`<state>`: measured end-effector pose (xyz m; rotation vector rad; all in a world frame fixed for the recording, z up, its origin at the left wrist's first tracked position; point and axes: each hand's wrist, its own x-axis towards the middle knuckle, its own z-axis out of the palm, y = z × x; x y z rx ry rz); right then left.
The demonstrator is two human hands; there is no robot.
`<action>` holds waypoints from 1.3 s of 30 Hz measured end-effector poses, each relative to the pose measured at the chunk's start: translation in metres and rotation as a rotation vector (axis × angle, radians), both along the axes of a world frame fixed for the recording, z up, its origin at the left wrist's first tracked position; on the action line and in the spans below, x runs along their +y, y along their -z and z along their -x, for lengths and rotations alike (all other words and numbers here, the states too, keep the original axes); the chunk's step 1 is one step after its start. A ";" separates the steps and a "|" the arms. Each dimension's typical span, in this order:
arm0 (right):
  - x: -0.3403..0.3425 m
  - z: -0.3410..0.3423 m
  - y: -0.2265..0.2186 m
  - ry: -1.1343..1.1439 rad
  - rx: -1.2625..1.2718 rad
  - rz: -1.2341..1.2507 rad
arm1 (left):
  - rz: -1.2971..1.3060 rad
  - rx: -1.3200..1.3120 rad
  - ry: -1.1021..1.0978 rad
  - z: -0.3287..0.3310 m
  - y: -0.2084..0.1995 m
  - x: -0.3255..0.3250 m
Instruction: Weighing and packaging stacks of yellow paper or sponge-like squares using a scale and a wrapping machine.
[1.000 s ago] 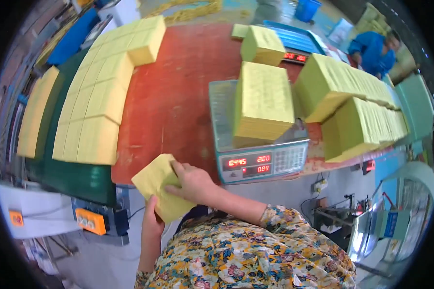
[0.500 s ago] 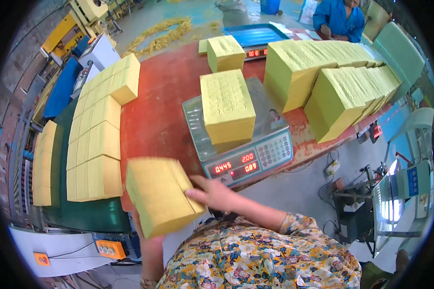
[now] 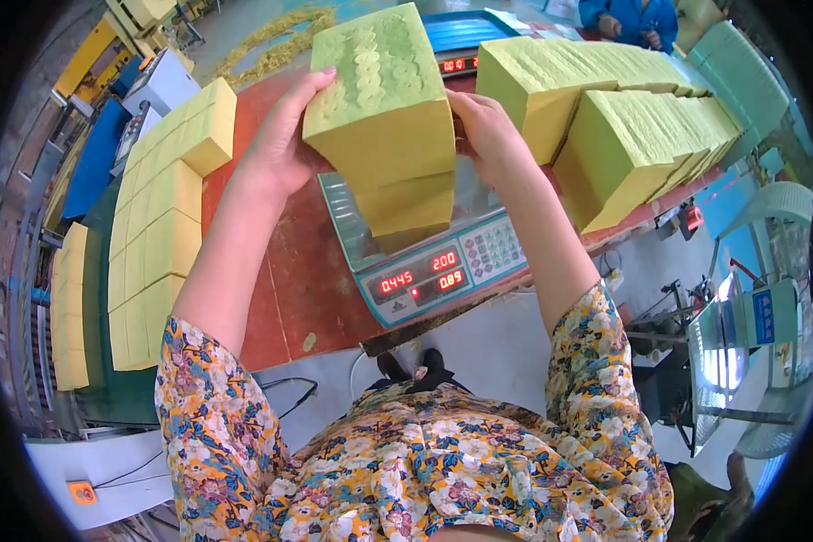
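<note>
My left hand (image 3: 285,135) and my right hand (image 3: 488,131) grip a block-shaped stack of yellow paper (image 3: 379,135) from its two sides. Coin-like rings are punched into its top. It is over another yellow paper stack (image 3: 411,212) on the digital scale (image 3: 425,282); whether the two touch, I cannot tell. My left thumb lies along the held stack's upper edge, while most of the right fingers are hidden behind its side. Red digits glow on the scale's panel.
Rows of yellow paper stacks stand at left (image 3: 158,235) and at right (image 3: 641,135) on the red table (image 3: 253,289). A second scale with a blue tray (image 3: 465,32) is beyond. Across the table sits a person in blue (image 3: 637,20). A metal-framed chair (image 3: 741,361) stands at lower right.
The yellow stack has gone from the table's near left edge up and right to over the scale. My right hand has shifted to its right side, my left to its left.
</note>
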<state>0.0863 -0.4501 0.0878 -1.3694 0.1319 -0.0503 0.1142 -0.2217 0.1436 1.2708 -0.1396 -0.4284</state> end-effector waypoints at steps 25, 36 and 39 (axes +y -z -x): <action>0.003 -0.012 0.037 0.125 -0.113 0.081 | -0.296 -0.146 -0.007 0.008 0.018 -0.007; -0.002 -0.011 0.056 0.209 -0.251 0.347 | -0.180 -0.166 -0.204 0.006 0.045 -0.008; 0.005 -0.004 0.065 0.203 -0.287 0.105 | 0.024 -0.136 -0.314 0.018 0.073 -0.019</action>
